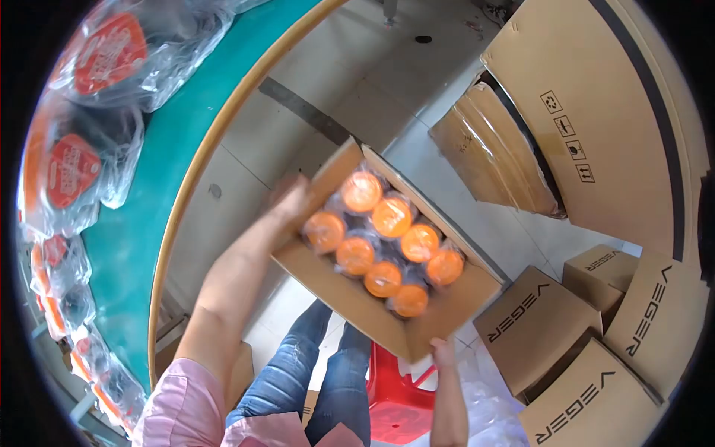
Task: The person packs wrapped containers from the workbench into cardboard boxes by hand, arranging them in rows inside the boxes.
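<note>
An open cardboard box is held tilted in front of me, above the floor. Inside it stand two rows of plastic-wrapped items with round orange tops; their lower parts are hidden. My left hand, smeared by motion, grips the box's left end. At the near right corner, my right hand has its fingers closed on the box edge.
A curved green table on the left carries several clear bags with orange labels. Closed VEGER cartons and a large carton stand right. A red plastic stool is beside my legs.
</note>
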Available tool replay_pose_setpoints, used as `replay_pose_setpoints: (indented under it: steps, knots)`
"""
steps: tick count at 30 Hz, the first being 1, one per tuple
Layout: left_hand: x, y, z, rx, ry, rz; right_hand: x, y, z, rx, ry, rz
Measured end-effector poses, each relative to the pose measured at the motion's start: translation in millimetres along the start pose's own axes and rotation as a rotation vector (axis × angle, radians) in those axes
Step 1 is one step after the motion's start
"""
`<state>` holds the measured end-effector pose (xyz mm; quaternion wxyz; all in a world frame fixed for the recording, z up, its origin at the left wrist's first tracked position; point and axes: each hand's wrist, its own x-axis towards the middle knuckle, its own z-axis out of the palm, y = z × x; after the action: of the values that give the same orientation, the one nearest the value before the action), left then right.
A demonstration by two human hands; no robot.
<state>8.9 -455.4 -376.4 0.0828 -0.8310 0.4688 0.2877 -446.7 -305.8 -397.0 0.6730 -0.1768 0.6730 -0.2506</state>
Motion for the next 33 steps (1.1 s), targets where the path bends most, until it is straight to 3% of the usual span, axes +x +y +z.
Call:
replay_pose_setpoints:
  steps: [1,3,4,6,8,9,11,13,14,16,18,20,21,24,26,28,31,33]
  knots:
    - [18.8,-7.7,-9.7,0.01,0.093,0.003,8.7,9.7,17.9,-0.031,-0.077,0.112]
    - [51.7,-23.8,-33.2,0.133,0.25,0.088,17.5,11.3,82.4,0.068,-0.115,-0.019]
    - [60.0,-24.7,-49.0,0.063,0.325,0.022,9.2,-19.5,130.4,0.131,-0.14,-0.062]
    - [58.5,-25.3,-64.8,0.01,0.387,-0.036,35.0,3.4,180.1,0.068,-0.124,-0.045]
    - [42.2,-11.5,-77.0,0.05,1.011,0.159,52.0,-18.9,244.8,-0.123,-0.132,-0.079]
    - [16.7,-3.4,-81.0,-0.27,0.806,0.082,46.3,-55.8,282.7,-0.034,-0.127,-0.127]
    - [-42.3,8.1,-79.4,-0.406,0.772,0.176,74.6,-62.1,340.0,-0.006,-0.181,-0.304]
    - [-102.2,-1.4,-58.6,-0.338,0.703,0.221,99.6,-60.2,393.5,-0.091,-0.048,-0.505]
    - [-125.9,-17.1,-39.8,-0.415,0.67,0.332,108.7,-69.6,414.1,-0.059,-0.128,-0.443]
    - [-174.5,-31.4,-23.9,-0.412,0.525,0.348,119.1,-89.0,454.4,0.005,-0.227,-0.398]
    - [-209.1,-51.7,1.5,-0.431,0.453,0.405,126.8,-111.8,476.4,-0.206,-0.23,-0.414]
    - [-236.6,-60.0,19.4,-0.383,0.265,0.367,162.3,-90.9,506.5,-0.415,-0.074,-0.652]
    - [-241.9,-59.7,24.1,-0.223,0.252,0.427,172.5,-82.1,505.6,-0.396,-0.054,-0.677]
    - [-260.4,-59.6,21.4,-0.082,-0.107,0.549,162.9,-98.8,483.1,-0.395,-0.168,-0.735]
    - [-272.2,-61.9,11.4,-0.042,-0.191,0.598,125.7,-150.2,407.2,-0.712,-0.555,-0.412]
    - [-286.3,-65.2,-0.8,0.08,-0.51,0.468,83.8,-199.5,347.6,-0.985,-0.373,-0.741]
    - [-303.0,-76.8,-10.6,0.058,-0.453,0.463,-30.4,-355.0,271.5,-0.844,0.215,-1.649]
    - [-320.0,-88.0,-15.3,0.047,-0.422,0.415,-93.3,-471.1,220.4,-0.962,0.79,-1.889]
